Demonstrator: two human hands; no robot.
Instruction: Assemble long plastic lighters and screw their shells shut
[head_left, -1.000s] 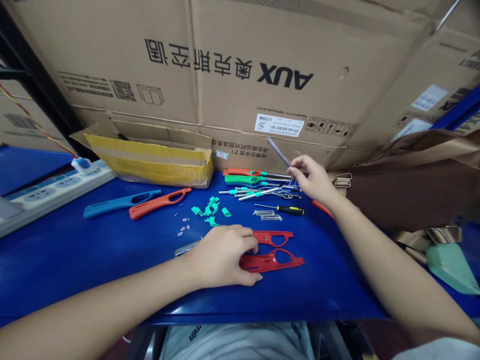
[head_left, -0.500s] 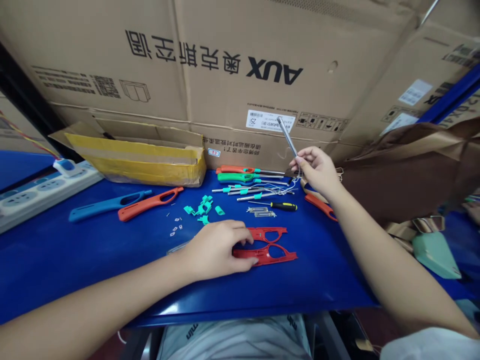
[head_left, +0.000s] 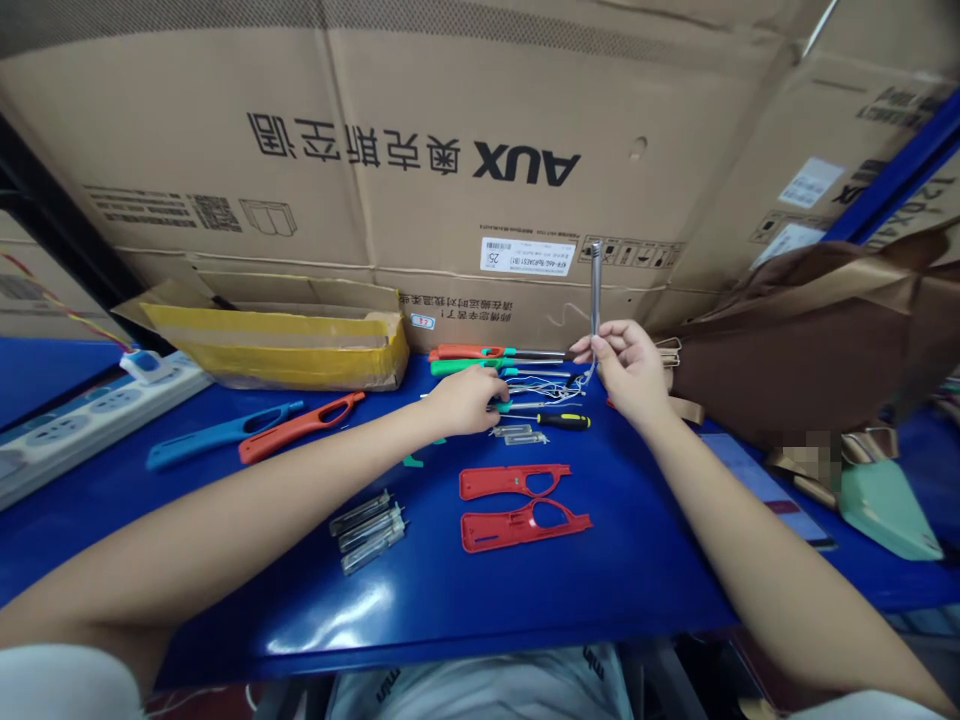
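My right hand [head_left: 630, 370] is closed on a thin metal lighter tube [head_left: 595, 285], which it holds upright above the table; a white wire trails below. My left hand [head_left: 469, 400] reaches over several metal tubes with green triggers, thumb and fingers apart around a green trigger [head_left: 502, 406]. Two red lighter shell halves [head_left: 487, 533] lie hollow side up nearer to me. A black-and-yellow screwdriver [head_left: 564, 421] and small clear fluid tanks [head_left: 517, 434] sit beside my left hand. More clear tanks [head_left: 373, 533] lie below my left forearm.
Behind the tubes lie an orange lighter [head_left: 469, 352] and a green lighter [head_left: 465, 368]. Blue [head_left: 217, 435] and orange casings [head_left: 300, 428] rest at left, near a yellow-taped box [head_left: 300, 345] and a power strip [head_left: 90, 420]. A brown bag [head_left: 750, 340] stands at right.
My left hand has left the red shell halves and moved forward to the tubes. The tube in my right hand has swung from a slant to upright. The view has shifted slightly.
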